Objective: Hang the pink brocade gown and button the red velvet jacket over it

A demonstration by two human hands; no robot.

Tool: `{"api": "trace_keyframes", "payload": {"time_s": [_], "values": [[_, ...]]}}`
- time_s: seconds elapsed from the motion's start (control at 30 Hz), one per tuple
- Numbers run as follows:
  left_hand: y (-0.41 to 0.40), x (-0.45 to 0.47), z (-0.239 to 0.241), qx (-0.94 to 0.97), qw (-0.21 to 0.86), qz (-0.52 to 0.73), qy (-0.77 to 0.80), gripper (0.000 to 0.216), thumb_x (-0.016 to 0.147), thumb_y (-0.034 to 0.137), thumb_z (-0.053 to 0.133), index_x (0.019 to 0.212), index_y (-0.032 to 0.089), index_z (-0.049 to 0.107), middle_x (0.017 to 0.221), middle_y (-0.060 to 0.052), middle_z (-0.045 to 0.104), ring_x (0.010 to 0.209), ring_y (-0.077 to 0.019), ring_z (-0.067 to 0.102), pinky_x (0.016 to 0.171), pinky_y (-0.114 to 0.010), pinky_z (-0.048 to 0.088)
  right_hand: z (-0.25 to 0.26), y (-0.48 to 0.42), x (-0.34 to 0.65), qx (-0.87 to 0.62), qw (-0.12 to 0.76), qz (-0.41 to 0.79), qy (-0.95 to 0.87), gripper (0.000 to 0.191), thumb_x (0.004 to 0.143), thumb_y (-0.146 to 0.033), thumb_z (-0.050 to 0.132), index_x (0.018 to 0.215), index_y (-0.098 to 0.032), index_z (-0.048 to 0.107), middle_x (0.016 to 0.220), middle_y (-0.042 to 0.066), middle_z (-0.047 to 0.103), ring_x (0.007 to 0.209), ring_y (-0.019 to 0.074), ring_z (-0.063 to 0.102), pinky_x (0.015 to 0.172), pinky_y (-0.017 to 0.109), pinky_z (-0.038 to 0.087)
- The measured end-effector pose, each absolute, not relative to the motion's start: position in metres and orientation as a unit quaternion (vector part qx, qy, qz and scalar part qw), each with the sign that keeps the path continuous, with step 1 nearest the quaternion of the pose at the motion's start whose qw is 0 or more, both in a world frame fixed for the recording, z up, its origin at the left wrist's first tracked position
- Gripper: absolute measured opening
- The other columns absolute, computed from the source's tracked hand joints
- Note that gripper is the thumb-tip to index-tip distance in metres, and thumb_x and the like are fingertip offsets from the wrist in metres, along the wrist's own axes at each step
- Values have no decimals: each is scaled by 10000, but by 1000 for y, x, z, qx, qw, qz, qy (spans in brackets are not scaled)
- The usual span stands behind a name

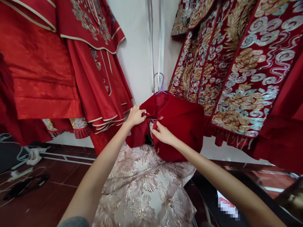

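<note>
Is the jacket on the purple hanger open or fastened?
Open: the jacket gapes in front, left hand holding one side, right hand the other.

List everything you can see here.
Short velvety jacket: one, red, centre
Thin hooked hanger: one, purple, jacket collar
Shiny floral fabric: one, beige, below jacket
Trimmed garments: several, red, left
Embroidered garments: several, multicoloured, right
Vertical strips: two, pale, centre
Shoes: count unclear, white, floor left
Cables: several, white and black, floor left
Bars: several, white, lower left
Tiled floor: one, red, below
Wall: one, white, behind
Left hand: one, bare, jacket front
Right hand: one, bare, jacket front
</note>
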State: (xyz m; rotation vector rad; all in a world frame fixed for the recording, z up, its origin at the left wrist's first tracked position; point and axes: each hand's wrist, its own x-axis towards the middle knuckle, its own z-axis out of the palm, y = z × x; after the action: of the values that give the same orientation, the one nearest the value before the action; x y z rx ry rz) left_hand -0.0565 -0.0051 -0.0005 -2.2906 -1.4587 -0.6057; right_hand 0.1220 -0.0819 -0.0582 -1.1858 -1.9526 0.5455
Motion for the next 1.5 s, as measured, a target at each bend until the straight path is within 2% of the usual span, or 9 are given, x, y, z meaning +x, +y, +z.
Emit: {"api": "trace_keyframes", "payload": {"time_s": [0.13,0.3,0.4,0.6,0.77,0.93,1.03,1.2,1.5], "values": [[-10,-54,-5,-808,182,-223,-515,260,817,357,516,1001,241,659,984,-106,501,1037,-305,467,888,-440,376,-69,-78,123,-460,406,206,-762,146,769,-300,477,822,-233,359,728,0,516,661,185,530,650,327,446],[-13,-46,-12,-799,179,-242,-521,246,823,343,523,998,232,656,1044,-121,509,1060,-308,460,925,-455,351,-83,-63,152,-458,599,78,-652,494,655,-352,666,1028,-197,383,1126,140,434,1039,272,488,793,414,502],[-13,-42,-15,-794,174,-259,-521,243,824,342,524,994,226,655,1068,-129,506,1067,-312,456,933,-465,341,-79,-54,166,-433,627,133,-634,613,656,-373,697,1143,-203,367,1168,135,441,983,240,530,759,396,527],[-18,-43,-18,-782,168,-293,-524,211,813,308,547,971,218,655,1095,-134,492,1114,-329,438,935,-470,358,-64,-53,176,-377,602,174,-682,259,735,-320,654,913,-222,494,959,35,596,875,178,595,783,340,512],[-41,-37,-30,-744,174,-431,-480,121,764,221,612,882,195,616,1261,-120,430,1206,-299,394,996,-431,350,-52,-67,172,-350,618,140,-690,239,800,-326,611,984,-216,506,921,31,622,818,161,611,749,310,509],[-61,-10,-48,-759,39,-481,-437,95,817,196,545,911,202,561,920,-49,606,847,-184,588,787,-309,461,-43,-81,163,-331,541,140,-760,151,882,-334,512,954,-205,541,943,42,650,849,158,619,807,317,498],[-66,3,-53,-768,13,-461,-444,75,818,170,521,873,208,557,847,-32,634,775,-179,606,728,-290,457,-46,-83,160,-321,510,135,-787,134,895,-311,487,966,-203,525,956,41,644,852,157,616,815,322,496],[-73,2,-54,-730,2,-513,-451,40,828,244,541,854,214,549,856,-20,648,819,-171,621,777,-290,466,-50,-79,166,-358,538,138,-750,152,883,-313,511,991,-207,506,952,48,630,853,161,614,809,327,504],[-68,1,-53,-705,-91,-598,-370,149,818,141,547,931,208,477,942,-32,627,891,-137,628,828,-287,496,-46,-75,158,-322,534,129,-771,136,905,-292,465,1004,-208,504,999,50,626,916,164,609,844,333,495]]}}
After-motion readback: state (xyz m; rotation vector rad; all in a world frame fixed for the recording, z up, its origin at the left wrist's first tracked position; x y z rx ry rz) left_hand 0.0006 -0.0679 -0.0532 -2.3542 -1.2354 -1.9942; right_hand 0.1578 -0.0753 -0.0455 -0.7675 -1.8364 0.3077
